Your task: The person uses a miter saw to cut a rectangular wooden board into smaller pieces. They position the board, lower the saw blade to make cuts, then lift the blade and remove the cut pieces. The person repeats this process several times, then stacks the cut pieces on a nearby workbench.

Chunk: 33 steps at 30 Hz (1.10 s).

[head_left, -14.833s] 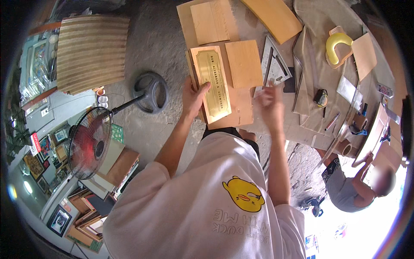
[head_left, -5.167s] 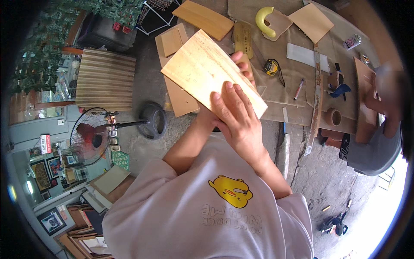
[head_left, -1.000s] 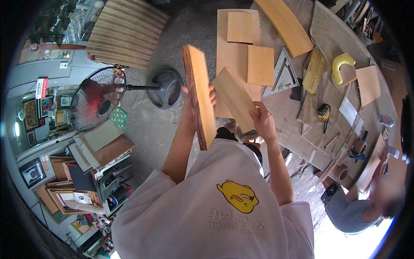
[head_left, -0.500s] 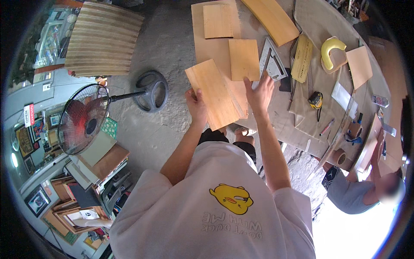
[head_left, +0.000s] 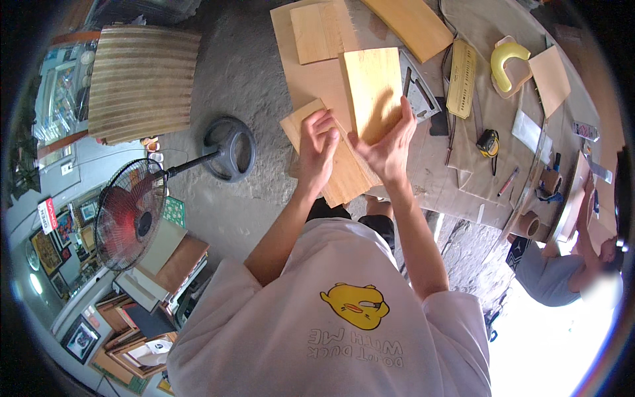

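Note:
My right hand [head_left: 390, 151] grips the lower end of a pale wooden board [head_left: 372, 83], thumb at its left edge and fingers along its right edge. That board is raised toward me. My left hand [head_left: 317, 155] is over another wooden board [head_left: 344, 173] with nothing in it, its fingers slightly bent and apart. This board lies slanted at the table's near edge. Farther off, a third wooden board [head_left: 316, 33] rests on a thin brown sheet [head_left: 284, 49]. A metal set square [head_left: 421, 92] is partly hidden behind the raised board.
On the cloth-covered table are a long board [head_left: 413, 26], a yellow ruler plate [head_left: 461, 79], a yellow curved piece [head_left: 503, 69], a tape measure [head_left: 488, 143] and a pen [head_left: 508, 181]. A standing fan [head_left: 132, 215] is at left. Another person [head_left: 552, 271] works at right.
My left hand has let go of the slanted board and moved over it. My right hand has taken hold of the right board and lifted it toward me.

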### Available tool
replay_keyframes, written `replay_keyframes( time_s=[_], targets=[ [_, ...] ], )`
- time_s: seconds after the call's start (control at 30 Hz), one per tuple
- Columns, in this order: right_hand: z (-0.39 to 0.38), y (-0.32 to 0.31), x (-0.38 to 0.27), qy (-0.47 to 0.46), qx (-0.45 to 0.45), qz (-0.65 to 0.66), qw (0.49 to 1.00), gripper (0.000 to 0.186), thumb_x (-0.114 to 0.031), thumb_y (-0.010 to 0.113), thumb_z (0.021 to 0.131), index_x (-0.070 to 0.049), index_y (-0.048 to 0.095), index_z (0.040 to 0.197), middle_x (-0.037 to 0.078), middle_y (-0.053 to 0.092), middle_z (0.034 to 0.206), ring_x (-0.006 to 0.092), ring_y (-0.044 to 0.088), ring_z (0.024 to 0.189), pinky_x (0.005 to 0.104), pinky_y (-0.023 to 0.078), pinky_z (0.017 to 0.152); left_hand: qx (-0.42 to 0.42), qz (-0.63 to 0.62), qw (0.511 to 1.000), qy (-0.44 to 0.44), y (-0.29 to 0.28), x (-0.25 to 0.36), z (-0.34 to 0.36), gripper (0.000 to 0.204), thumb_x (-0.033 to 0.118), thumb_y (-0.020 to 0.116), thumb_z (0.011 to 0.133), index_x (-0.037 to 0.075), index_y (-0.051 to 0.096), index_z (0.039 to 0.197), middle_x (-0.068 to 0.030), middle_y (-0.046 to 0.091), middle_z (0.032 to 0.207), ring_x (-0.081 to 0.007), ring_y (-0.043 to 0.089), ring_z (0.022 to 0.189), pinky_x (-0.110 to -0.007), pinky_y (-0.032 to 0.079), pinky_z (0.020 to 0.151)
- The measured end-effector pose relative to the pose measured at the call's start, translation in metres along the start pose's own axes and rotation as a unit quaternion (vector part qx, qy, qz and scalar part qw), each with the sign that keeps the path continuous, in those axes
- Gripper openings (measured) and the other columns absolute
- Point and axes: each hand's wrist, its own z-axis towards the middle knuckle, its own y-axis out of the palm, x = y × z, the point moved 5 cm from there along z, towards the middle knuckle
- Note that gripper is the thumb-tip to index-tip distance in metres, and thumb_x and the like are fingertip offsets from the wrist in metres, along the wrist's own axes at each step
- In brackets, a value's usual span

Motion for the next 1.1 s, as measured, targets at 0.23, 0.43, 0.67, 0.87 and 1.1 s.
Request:
replay_keyframes(
  time_s=[0.23,0.43,0.67,0.87,1.1],
  targets=[
    [-0.012,-0.058,-0.022,0.010,0.055,0.184,0.981,0.105,-0.030,0.086,0.071,-0.005,0.019,0.148,0.018,0.046,0.135,0.0267,0.048,0.121,0.0420,0.039,0.102,-0.077,-0.161,0.981,-0.080,0.024,0.041,0.032,0.039,0.018,0.065,0.093,0.002,0.049,0.124,-0.0043,0.061,0.109,-0.0086,0.056,0.101,-0.027,0.045,0.088],
    [-0.015,-0.086,0.041,0.186,0.015,0.345,0.920,0.034,-0.021,0.056,0.099,0.003,0.053,0.123,0.012,0.065,0.106,0.0170,0.062,0.094,0.0299,0.049,0.087,-0.112,-0.148,0.980,-0.070,0.014,0.056,0.026,0.050,0.019,0.062,0.094,0.001,0.039,0.135,-0.0084,0.055,0.120,-0.0117,0.054,0.109,-0.028,0.046,0.091],
    [-0.028,-0.085,0.032,0.215,-0.040,0.378,0.899,0.036,-0.029,0.051,0.101,0.002,0.057,0.120,0.009,0.067,0.100,0.0141,0.062,0.089,0.0288,0.048,0.083,-0.145,-0.180,0.970,-0.080,0.020,0.068,0.013,0.052,0.018,0.063,0.093,0.000,0.038,0.136,-0.0093,0.053,0.124,-0.0142,0.052,0.113,-0.030,0.044,0.094],
    [0.003,-0.082,-0.007,0.145,-0.097,0.397,0.901,0.041,-0.032,0.050,0.101,0.004,0.057,0.120,0.009,0.067,0.104,0.0152,0.062,0.093,0.0294,0.048,0.086,-0.147,-0.078,0.986,0.003,0.000,0.076,0.033,0.044,0.011,0.064,0.091,0.002,0.046,0.130,-0.0099,0.057,0.121,-0.0165,0.056,0.113,-0.032,0.049,0.092],
    [0.012,-0.106,0.018,0.179,-0.018,0.348,0.920,0.038,-0.031,0.050,0.101,0.003,0.061,0.115,0.011,0.069,0.097,0.0149,0.064,0.087,0.0291,0.051,0.080,0.000,-0.175,0.982,0.078,-0.043,0.116,0.061,0.041,0.008,0.063,0.092,0.003,0.047,0.130,-0.0095,0.057,0.126,-0.0186,0.056,0.116,-0.037,0.049,0.097]
  ],
)
